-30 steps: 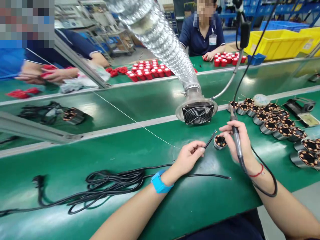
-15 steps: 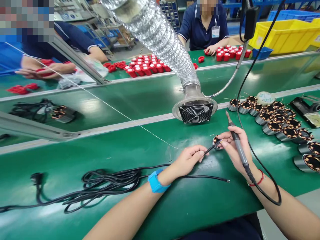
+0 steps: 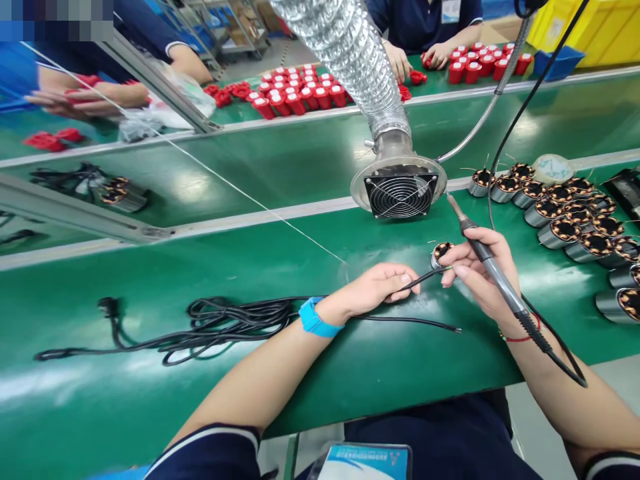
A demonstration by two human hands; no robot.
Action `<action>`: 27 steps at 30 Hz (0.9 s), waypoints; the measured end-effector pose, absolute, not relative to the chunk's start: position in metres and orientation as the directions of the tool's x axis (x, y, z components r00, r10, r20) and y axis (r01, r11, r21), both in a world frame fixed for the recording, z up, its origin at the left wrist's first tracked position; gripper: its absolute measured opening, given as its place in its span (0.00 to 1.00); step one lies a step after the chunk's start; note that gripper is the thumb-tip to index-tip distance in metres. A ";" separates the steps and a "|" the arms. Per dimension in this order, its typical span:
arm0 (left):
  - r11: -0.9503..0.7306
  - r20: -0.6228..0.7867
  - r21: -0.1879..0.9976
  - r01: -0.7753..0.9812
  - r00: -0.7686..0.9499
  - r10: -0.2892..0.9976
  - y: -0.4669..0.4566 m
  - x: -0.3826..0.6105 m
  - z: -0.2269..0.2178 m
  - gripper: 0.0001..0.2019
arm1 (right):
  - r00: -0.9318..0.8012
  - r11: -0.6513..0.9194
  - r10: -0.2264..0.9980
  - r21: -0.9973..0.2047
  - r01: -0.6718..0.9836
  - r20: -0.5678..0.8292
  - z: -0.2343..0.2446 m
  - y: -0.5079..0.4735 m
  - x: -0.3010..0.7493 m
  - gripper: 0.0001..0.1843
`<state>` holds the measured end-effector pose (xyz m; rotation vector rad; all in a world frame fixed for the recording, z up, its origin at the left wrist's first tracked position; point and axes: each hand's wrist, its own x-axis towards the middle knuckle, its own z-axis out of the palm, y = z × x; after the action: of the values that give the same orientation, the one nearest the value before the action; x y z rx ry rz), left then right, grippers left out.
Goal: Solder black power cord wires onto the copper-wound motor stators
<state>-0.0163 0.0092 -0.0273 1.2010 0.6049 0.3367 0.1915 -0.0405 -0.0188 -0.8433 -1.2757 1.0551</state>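
Note:
My left hand [image 3: 383,287], with a blue wristband, pinches a thin black wire [image 3: 423,277] whose free end reaches toward a small wound coil stator [image 3: 441,253] on the green bench. My right hand [image 3: 477,270] is closed round a soldering iron [image 3: 493,267], tip pointing up and left, and its fingertips touch the wire's end next to the stator. A second black wire end [image 3: 430,325] lies on the bench below my hands.
A fume fan [image 3: 400,195] on a silver flexible duct [image 3: 350,53] stands just behind the stator. Several stators [image 3: 565,213] are grouped at right. A coiled black cord [image 3: 220,320] lies at left. Other people handle red parts [image 3: 300,97] across the conveyor.
The camera has tilted down and nearer. My right hand has come down to the wire's end at the stator, the iron leaning further over. My left hand keeps its pinch on the wire.

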 end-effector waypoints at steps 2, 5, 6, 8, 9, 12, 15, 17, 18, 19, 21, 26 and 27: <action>0.370 -0.281 0.925 0.082 0.803 0.525 0.010 -0.017 -0.027 0.22 | -0.047 0.323 0.941 -0.931 -0.172 0.336 -0.018 -0.042 0.192 0.20; 0.367 -0.291 0.924 0.104 0.814 0.502 0.010 -0.017 -0.026 0.23 | -0.053 0.336 0.935 -0.922 -0.194 0.351 -0.017 -0.043 0.191 0.20; 0.357 -0.288 0.928 0.109 0.818 0.498 0.010 -0.018 -0.025 0.23 | -0.050 0.342 0.933 -0.919 -0.198 0.358 -0.017 -0.043 0.191 0.20; 0.335 -0.281 0.935 0.118 0.822 0.495 0.010 -0.018 -0.025 0.23 | -0.048 0.349 0.930 -0.914 -0.206 0.365 -0.016 -0.043 0.191 0.21; 0.328 -0.280 0.937 0.120 0.820 0.498 0.011 -0.018 -0.025 0.24 | -0.047 0.347 0.930 -0.913 -0.213 0.364 -0.016 -0.042 0.190 0.21; 0.327 -0.269 0.940 0.099 0.804 0.531 0.011 -0.018 -0.025 0.24 | -0.044 0.340 0.933 -0.913 -0.225 0.358 -0.016 -0.041 0.190 0.20; 0.342 -0.263 0.936 0.077 0.799 0.540 0.011 -0.018 -0.025 0.23 | -0.039 0.336 0.935 -0.913 -0.231 0.353 -0.016 -0.041 0.189 0.21; 0.342 -0.261 0.936 0.081 0.812 0.523 0.011 -0.019 -0.026 0.22 | -0.027 0.333 0.937 -0.913 -0.238 0.349 -0.016 -0.040 0.188 0.21; 0.338 -0.259 0.937 0.083 0.816 0.517 0.010 -0.019 -0.026 0.22 | -0.022 0.332 0.937 -0.912 -0.241 0.347 -0.016 -0.040 0.188 0.20; 0.333 -0.254 0.939 0.082 0.819 0.515 0.010 -0.020 -0.027 0.22 | -0.020 0.330 0.938 -0.912 -0.245 0.345 -0.017 -0.040 0.187 0.20; 0.325 -0.242 0.943 0.073 0.820 0.519 0.010 -0.020 -0.028 0.22 | -0.023 0.323 0.940 -0.911 -0.256 0.340 -0.018 -0.039 0.187 0.20; 0.291 -0.221 0.955 0.062 0.803 0.554 0.012 -0.020 -0.027 0.24 | -0.024 0.319 0.942 -0.912 -0.258 0.336 -0.023 -0.035 0.189 0.22; 0.272 -0.220 0.960 0.069 0.790 0.572 0.012 -0.019 -0.026 0.24 | -0.005 0.335 0.938 -0.912 -0.238 0.346 -0.025 -0.035 0.189 0.22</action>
<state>-0.0191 0.0117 -0.0257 1.2668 0.6058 0.3677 0.1890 -0.0347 -0.0245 -0.7604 -1.2139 1.0848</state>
